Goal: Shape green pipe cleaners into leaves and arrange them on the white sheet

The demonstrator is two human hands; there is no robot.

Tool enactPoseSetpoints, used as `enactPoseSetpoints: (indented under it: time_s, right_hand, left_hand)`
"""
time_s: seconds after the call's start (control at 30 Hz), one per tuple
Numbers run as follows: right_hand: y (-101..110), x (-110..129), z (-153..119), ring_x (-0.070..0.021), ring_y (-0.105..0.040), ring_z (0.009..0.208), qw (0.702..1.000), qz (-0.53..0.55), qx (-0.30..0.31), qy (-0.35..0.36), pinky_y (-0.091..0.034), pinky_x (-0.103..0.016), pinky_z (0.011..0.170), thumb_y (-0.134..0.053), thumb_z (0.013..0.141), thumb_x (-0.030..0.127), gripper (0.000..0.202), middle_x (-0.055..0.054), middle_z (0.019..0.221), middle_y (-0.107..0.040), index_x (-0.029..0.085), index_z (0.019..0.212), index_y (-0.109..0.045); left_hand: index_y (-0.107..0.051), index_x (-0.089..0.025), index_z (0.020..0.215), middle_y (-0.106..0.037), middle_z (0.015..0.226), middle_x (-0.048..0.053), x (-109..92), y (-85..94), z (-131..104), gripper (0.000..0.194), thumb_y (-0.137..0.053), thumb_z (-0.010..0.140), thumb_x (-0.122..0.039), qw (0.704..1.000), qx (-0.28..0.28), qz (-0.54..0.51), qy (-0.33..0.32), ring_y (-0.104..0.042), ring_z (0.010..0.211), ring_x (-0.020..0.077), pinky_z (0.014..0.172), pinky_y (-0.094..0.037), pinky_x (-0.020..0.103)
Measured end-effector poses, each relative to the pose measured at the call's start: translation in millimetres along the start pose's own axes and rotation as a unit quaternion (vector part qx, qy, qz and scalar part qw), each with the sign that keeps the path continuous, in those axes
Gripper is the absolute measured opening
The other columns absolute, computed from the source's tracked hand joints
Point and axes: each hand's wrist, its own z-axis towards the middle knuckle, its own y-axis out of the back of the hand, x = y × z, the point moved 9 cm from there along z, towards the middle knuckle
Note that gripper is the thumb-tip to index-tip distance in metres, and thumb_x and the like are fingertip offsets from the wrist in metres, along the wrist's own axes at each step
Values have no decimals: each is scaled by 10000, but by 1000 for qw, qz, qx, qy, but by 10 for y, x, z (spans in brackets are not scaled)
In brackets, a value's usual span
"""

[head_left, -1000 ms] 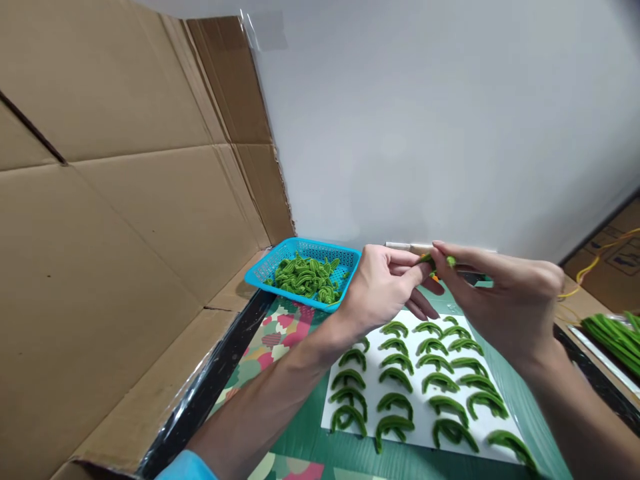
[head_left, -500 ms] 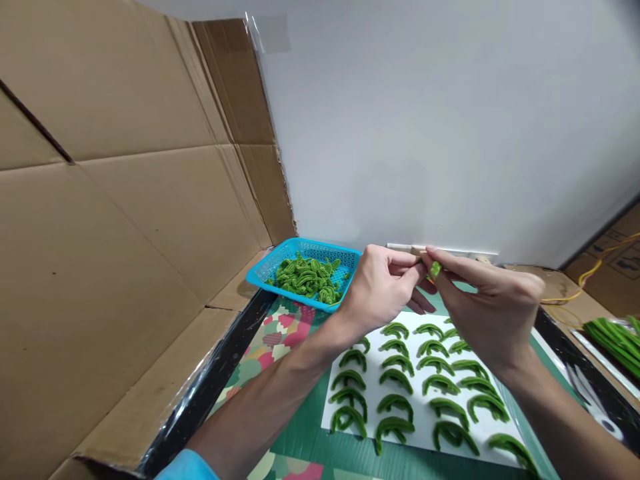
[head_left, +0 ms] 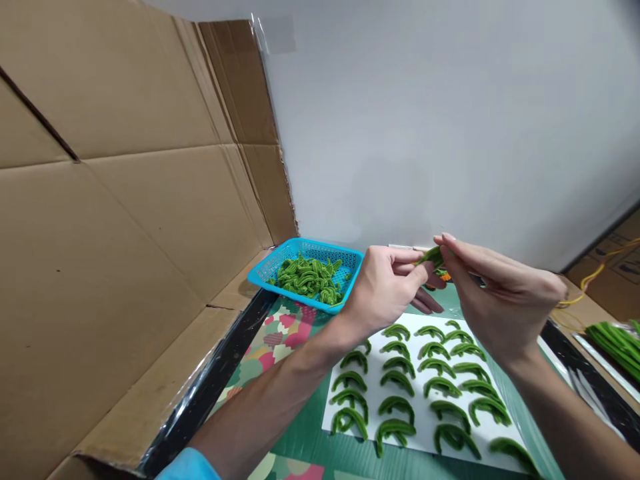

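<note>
Above the far end of a white sheet (head_left: pixel 373 403), my left hand (head_left: pixel 385 283) and my right hand (head_left: pixel 500 300) meet. A short bent green pipe cleaner piece (head_left: pixel 431 256) is pinched between the fingertips of both. My right thumb and forefinger hold its upper right end; the left fingers grip its lower left end. On the sheet below, curved green pipe cleaner pieces (head_left: pixel 397 381) lie in columns, each a folded loop. Some of them are covered by my wrists.
A blue plastic basket (head_left: pixel 260 270) at the back left holds a heap of green pipe cleaner loops (head_left: pixel 310 277). Cardboard (head_left: pixel 135 220) walls the left side. Straight green pipe cleaners (head_left: pixel 615 343) lie at the far right, near a yellow cord (head_left: pixel 595 277).
My right hand has shifted right and turned slightly, and more of the green pipe cleaner piece shows between the fingertips. The left hand has barely moved.
</note>
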Motion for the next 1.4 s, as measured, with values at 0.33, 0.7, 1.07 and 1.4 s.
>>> enactPoseSetpoints:
  time_s: [0.33, 0.7, 1.07, 1.4]
  right_hand:
    - [4, 74, 76, -217, -813, 915, 993, -88, 24, 71, -667, -368, 768, -767, 962, 166, 274, -2, 1119, -802, 303, 1196, -804]
    - [-16, -63, 158, -181, -816, 828, 993, -82, 74, 28, -683, -285, 746, -788, 964, 290, 137, 4, 1023, -818, 246, 1090, -817]
    - [-274, -403, 103, -201, -813, 786, 965, 19, 220, -144, -685, -257, 687, -811, 915, 441, 290, -49, 949, -819, 185, 1051, -830]
    - [-243, -710, 114, -235, -775, 677, 937, -200, 269, -99, -541, -289, 578, -690, 982, 370, 226, -51, 804, -797, 259, 1065, -869]
  left_hand:
    - [-760, -80, 1300, -809, 895, 165, 19, 36, 17, 455, -810, 909, -308, 1000, 2, 4, 8, -762, 569, 194, 529, -643, 244]
    - [-758, -111, 1309, -803, 836, 108, -126, 213, -4, 379, -648, 975, -251, 976, -83, 180, -92, -758, 601, 180, 560, -629, 262]
    - [-784, -97, 1248, -727, 639, 40, -469, 107, -216, 351, -584, 961, -131, 671, -217, 620, -343, -604, 497, 127, 519, -422, 265]
    - [-762, -102, 1297, -765, 696, 53, -425, 148, -187, 382, -531, 994, -133, 604, -219, 683, -346, -657, 524, 163, 513, -384, 317]
